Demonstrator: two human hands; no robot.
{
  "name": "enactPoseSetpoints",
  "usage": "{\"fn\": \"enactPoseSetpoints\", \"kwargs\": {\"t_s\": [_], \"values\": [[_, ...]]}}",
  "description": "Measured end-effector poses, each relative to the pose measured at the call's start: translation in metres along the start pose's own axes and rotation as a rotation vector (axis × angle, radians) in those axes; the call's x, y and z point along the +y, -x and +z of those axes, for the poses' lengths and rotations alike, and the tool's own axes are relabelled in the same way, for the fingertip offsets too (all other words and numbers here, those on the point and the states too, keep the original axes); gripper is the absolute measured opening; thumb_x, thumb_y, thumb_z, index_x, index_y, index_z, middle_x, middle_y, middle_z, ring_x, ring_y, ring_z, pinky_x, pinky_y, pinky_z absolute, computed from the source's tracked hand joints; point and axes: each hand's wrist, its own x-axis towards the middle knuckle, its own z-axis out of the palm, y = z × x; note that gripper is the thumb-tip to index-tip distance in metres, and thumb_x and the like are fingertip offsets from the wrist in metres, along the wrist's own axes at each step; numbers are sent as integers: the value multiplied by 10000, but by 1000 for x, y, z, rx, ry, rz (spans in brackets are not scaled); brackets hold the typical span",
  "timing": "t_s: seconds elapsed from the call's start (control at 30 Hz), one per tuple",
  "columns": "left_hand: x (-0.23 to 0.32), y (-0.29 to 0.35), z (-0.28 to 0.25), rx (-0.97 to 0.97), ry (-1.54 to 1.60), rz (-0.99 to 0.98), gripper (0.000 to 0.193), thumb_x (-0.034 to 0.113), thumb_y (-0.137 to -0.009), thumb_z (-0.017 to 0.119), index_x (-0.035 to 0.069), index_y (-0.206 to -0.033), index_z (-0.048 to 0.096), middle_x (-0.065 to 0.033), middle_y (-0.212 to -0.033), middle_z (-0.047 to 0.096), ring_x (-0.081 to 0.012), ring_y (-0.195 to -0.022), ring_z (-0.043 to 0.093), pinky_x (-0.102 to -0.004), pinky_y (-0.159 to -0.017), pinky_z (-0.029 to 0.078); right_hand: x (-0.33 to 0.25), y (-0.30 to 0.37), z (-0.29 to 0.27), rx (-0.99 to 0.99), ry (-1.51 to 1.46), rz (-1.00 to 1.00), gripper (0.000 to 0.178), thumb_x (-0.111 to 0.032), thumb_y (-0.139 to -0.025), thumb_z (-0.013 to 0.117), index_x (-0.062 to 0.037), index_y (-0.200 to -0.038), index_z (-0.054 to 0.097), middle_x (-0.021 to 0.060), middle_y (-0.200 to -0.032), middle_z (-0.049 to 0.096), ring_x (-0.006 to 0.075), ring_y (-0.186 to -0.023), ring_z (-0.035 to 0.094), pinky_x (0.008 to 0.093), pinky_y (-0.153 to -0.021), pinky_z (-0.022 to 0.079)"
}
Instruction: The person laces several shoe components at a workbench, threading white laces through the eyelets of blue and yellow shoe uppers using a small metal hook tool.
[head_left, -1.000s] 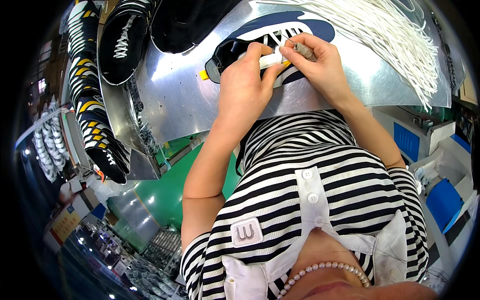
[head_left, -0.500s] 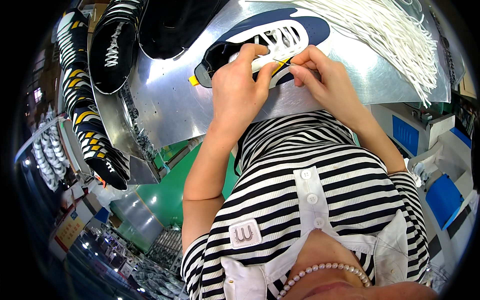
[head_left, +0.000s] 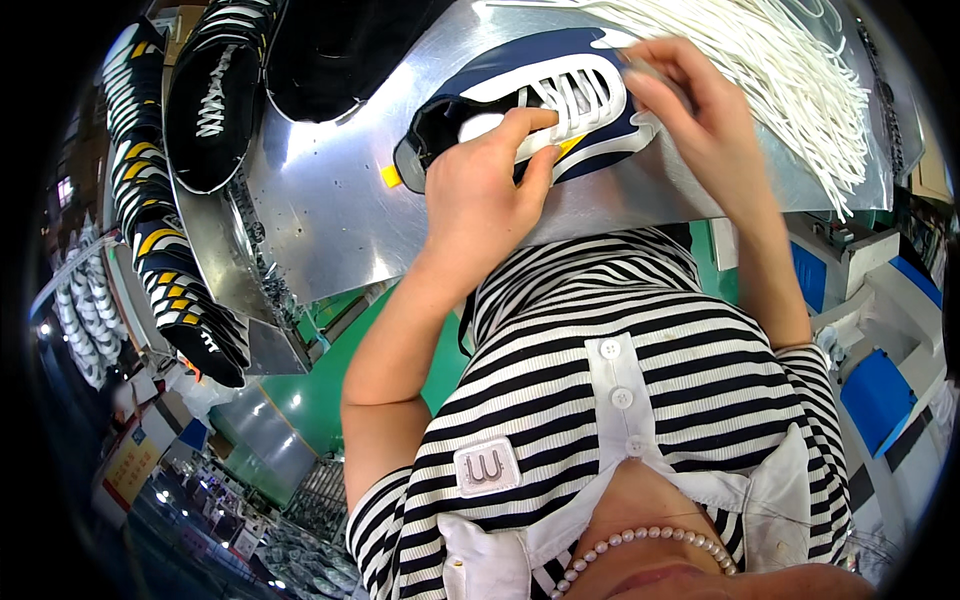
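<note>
A navy and white shoe upper (head_left: 560,60) with a yellow heel tab lies on the metal tabletop, toe to the right. White shoelace (head_left: 572,98) crosses its eyelet opening. My left hand (head_left: 485,185) grips the near eyelet edge, thumb on the outer side and fingers over the opening. Past the toe, my right hand (head_left: 705,115) is raised and blurred. Its thumb and forefinger come together at the toe's edge; what they hold, if anything, cannot be made out.
Loose white laces (head_left: 800,110) lie in a thick bundle at the right of the metal table (head_left: 330,220). Black shoe uppers (head_left: 215,110) lie at the far left. Beside them, a long row of stacked uppers (head_left: 160,230) runs along the table's left side.
My right hand has moved right and away from the near eyelet edge to beyond the toe. My left hand stays on the upper, which has tilted slightly, showing more of its lacing.
</note>
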Motion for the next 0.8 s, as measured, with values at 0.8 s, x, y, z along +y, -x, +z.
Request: {"fn": "enactPoseSetpoints", "kwargs": {"t_s": [0.8], "values": [[-28,32,1,112,1945,-395,485,321,-905,668,25,-1270,550,-125,-1239,622,-299,-1177,560,-483,-1086,365,63,-43,1,368,-901,30,226,-160,-1009,522,4,-1155,574,12,-754,544,39,-539,376,183,-465,273]]}}
